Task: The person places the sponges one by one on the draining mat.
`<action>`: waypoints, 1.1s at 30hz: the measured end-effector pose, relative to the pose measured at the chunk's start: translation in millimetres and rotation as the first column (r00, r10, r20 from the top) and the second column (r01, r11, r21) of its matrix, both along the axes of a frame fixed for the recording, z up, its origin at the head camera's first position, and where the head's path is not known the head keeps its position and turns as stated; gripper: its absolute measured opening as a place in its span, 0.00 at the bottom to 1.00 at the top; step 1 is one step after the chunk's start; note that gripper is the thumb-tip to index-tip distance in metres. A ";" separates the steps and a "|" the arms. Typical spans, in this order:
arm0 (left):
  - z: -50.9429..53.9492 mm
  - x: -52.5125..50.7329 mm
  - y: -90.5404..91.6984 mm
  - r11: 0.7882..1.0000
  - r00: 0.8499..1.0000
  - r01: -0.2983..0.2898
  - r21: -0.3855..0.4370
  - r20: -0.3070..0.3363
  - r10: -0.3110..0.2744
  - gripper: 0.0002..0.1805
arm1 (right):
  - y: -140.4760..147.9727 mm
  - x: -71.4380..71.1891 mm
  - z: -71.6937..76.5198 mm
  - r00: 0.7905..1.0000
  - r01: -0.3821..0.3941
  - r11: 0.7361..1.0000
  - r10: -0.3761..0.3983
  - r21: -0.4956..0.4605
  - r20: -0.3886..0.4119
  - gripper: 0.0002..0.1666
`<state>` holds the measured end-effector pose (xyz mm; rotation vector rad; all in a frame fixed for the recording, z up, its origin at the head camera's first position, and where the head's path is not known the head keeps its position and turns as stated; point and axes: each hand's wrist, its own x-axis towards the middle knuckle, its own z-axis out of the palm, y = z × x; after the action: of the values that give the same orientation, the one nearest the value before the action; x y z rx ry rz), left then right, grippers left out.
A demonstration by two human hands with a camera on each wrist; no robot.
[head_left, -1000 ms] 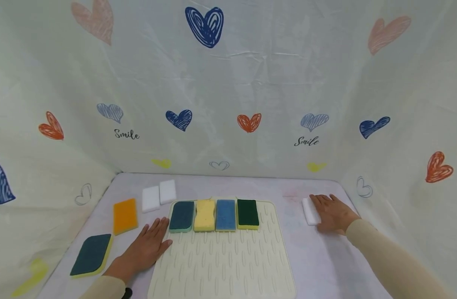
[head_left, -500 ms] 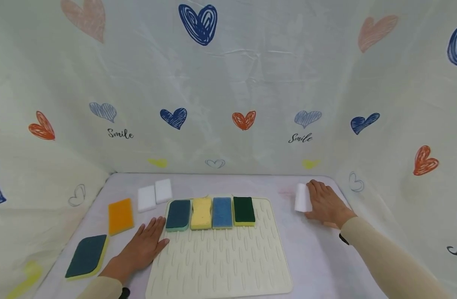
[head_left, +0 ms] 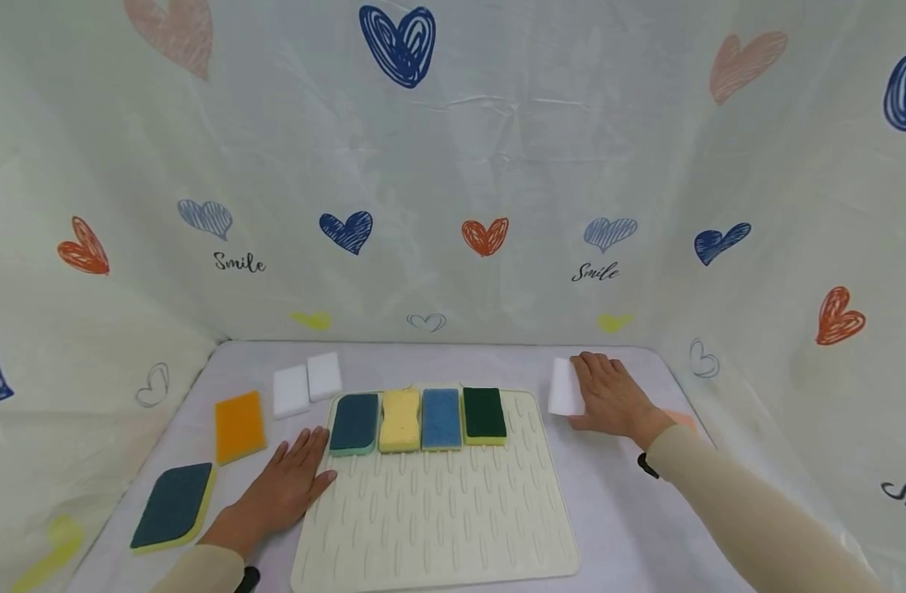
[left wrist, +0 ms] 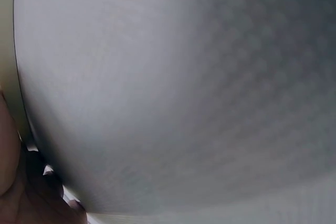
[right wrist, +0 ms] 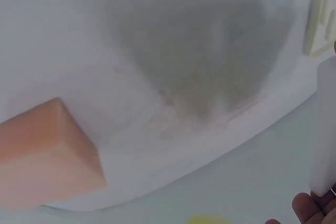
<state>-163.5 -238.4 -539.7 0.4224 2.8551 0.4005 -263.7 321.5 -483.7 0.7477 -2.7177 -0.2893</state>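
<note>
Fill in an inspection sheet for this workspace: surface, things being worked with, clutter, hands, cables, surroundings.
Surface: pale table, faint reddish marks in the right wrist view.
Job's things: white block; textured mat with a row at its far end: teal sponge, yellow sponge, blue sponge, dark green sponge.
Clutter: left of the mat, two white pads, orange pad, dark-topped sponge; to the right, peach block, mostly hidden by the right sleeve in the head view.
Hands: right hand grips the white block; left hand lies at the mat's left edge, fingers straight.
Cables: nothing seen.
Surroundings: white sheeting with hearts and "Smile" lettering.
</note>
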 end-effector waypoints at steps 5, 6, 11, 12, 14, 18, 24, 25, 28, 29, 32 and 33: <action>-0.1 -0.3 0.8 1.000 1.000 0.006 -0.020 -0.008 -0.006 0.46 | -22.6 4.0 -0.1 0.996 -0.004 1.000 0.003 0.014 0.089 0.59; 0.0 -0.4 1.1 1.000 1.000 0.005 -0.025 -0.007 -0.006 0.45 | -26.7 4.6 -0.8 0.994 -0.006 1.000 0.004 0.015 0.106 0.59; 2.0 -0.2 2.8 1.000 1.000 -0.001 -0.027 0.001 0.001 0.46 | -43.4 7.2 -5.4 0.983 -0.031 0.999 0.026 0.028 0.179 0.60; 2.1 -0.1 2.9 1.000 1.000 -0.001 -0.025 0.003 0.001 0.46 | -46.2 7.4 -6.1 0.981 -0.040 0.999 0.034 0.028 0.191 0.60; 1.7 -0.2 2.6 1.000 1.000 -0.002 -0.027 0.005 0.002 0.46 | -51.3 7.3 -7.2 0.975 -0.053 0.998 0.044 0.033 0.216 0.59; -0.3 -0.3 1.4 0.999 1.000 0.005 -0.034 -0.006 -0.005 0.45 | -60.6 5.7 -8.7 0.961 -0.061 0.997 0.050 0.035 0.271 0.58; -1.8 -0.3 1.2 1.000 1.000 0.007 -0.028 -0.029 -0.008 0.45 | -70.4 1.6 -11.5 0.937 -0.048 0.998 0.029 0.044 0.347 0.58; -1.7 -0.1 1.3 1.000 1.000 0.006 -0.028 -0.027 -0.007 0.45 | -71.6 1.1 -12.3 0.932 -0.040 0.998 0.020 0.050 0.361 0.58; -0.6 0.2 1.7 1.000 1.000 0.007 -0.026 -0.024 -0.008 0.45 | -74.8 0.5 -14.3 0.919 -0.020 0.998 -0.007 0.065 0.393 0.58; -0.5 0.4 1.7 1.000 1.000 0.007 -0.026 -0.021 -0.007 0.45 | -75.6 0.4 -14.8 0.917 -0.015 0.998 -0.013 0.069 0.399 0.58; 0.5 1.0 1.8 1.000 1.000 0.006 -0.024 -0.015 -0.007 0.45 | -76.7 0.7 -16.1 0.912 -0.007 0.997 -0.024 0.074 0.409 0.57; 0.8 1.1 1.8 1.000 1.000 0.005 -0.024 -0.011 -0.005 0.45 | -76.8 0.6 -16.8 0.911 -0.004 0.997 -0.029 0.079 0.410 0.57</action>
<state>-162.4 -236.6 -539.0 0.4292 2.8658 0.3642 -263.1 244.7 -500.5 0.9019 -3.1237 -0.2668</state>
